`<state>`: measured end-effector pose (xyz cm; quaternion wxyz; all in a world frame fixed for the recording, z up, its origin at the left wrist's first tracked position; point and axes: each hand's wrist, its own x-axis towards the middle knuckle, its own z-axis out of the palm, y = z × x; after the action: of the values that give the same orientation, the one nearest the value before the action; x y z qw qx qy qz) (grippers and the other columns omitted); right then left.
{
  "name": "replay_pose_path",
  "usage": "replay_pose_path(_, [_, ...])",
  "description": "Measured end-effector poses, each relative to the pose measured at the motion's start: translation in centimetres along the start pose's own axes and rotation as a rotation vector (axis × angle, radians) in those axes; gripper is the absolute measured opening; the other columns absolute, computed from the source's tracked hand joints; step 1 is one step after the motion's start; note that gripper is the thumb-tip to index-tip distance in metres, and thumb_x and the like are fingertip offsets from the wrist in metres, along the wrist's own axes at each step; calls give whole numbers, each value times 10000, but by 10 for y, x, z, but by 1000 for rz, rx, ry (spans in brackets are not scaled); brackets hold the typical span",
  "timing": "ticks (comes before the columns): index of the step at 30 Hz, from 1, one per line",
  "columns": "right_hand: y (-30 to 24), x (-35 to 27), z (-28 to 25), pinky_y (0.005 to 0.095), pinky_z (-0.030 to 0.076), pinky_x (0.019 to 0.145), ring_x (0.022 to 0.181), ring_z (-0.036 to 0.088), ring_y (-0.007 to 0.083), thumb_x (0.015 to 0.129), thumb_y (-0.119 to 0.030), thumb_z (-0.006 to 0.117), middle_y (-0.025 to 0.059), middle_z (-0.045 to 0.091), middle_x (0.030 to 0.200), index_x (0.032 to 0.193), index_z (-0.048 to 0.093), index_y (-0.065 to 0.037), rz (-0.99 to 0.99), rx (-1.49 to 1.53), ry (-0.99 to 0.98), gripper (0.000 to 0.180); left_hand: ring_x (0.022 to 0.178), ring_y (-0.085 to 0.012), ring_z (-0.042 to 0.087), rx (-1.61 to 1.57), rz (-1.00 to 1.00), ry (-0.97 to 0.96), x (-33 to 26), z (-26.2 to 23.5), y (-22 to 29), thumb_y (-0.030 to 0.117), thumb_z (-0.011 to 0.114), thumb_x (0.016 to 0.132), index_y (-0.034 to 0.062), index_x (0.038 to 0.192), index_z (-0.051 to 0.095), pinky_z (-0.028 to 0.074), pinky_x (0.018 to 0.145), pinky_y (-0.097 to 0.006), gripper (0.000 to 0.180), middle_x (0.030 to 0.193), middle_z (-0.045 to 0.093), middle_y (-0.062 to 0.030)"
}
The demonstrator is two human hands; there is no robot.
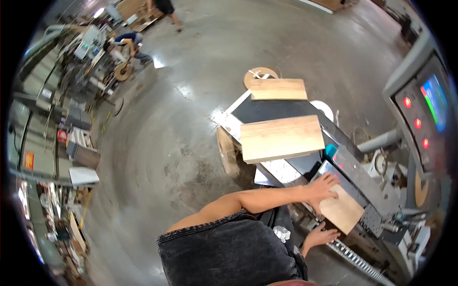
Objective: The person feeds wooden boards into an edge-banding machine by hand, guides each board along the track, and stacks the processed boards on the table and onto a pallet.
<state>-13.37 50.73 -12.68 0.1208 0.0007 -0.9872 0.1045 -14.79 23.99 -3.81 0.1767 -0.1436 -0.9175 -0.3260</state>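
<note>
A light wooden board (344, 212) lies on the bed of a machine at the lower right. My left hand (320, 191) spans the board's upper-left end, its thumb on the near side and its fingers bent toward the far side. My right hand (320, 236) is beside the board's near edge, fingers apart, close to a segmented metal track (358, 261). Nothing shows in the right hand; whether its fingertips touch the board I cannot tell.
A wooden board stack (282, 138) and another stack (278, 89) sit on a dark conveyor belt (269, 109). A control panel (422, 114) with red lights overhangs the right. Coiled banding (260, 76) lies beyond. Two people are far off, one bent beside machinery (90, 52).
</note>
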Motion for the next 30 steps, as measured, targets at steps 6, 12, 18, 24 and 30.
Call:
replay_pose_path(6, [-42,17,-12,594,124,1271,1539,182,561,841,-122,799,407,276,1616,1531,349,138,-78,270,-79,864,1340,-449,438,-71,-96,-31,9,35,-34,583,879,527,223,1371,662,331,1094,-595,942,1427,524,-227])
replay_pose_path(12, [-69,45,-15,597,189,1249,1537,152,588,803,-257,889,455,87,1644,1568,217,168,3,354,-188,1103,1456,-470,325,144,-109,-105,28,16,-30,546,867,675,169,1360,693,242,1174,-609,801,1562,429,-236])
replay_pose_path(18, [-74,57,-14,570,211,1254,1542,124,585,787,-278,906,444,-23,1657,1542,201,204,64,418,-255,1140,1444,-428,354,125,-87,-155,49,31,-30,477,846,756,166,1337,708,263,1180,-563,673,1558,454,-175])
replay_pose_path(24, [-97,63,9,549,264,1235,1529,87,628,769,-244,936,480,-128,1622,1583,-2,180,70,565,-137,1313,1444,-431,392,164,-143,-118,52,27,-22,433,860,718,161,1347,706,312,1183,-566,702,1563,469,-175])
replay_pose_path(30, [-88,65,31,498,319,1147,1499,229,496,829,-201,897,438,-186,1635,1629,-46,82,90,689,-44,1269,1520,-435,334,-40,-159,-8,39,60,-35,563,765,839,214,1403,679,238,1248,-613,669,1639,406,-167])
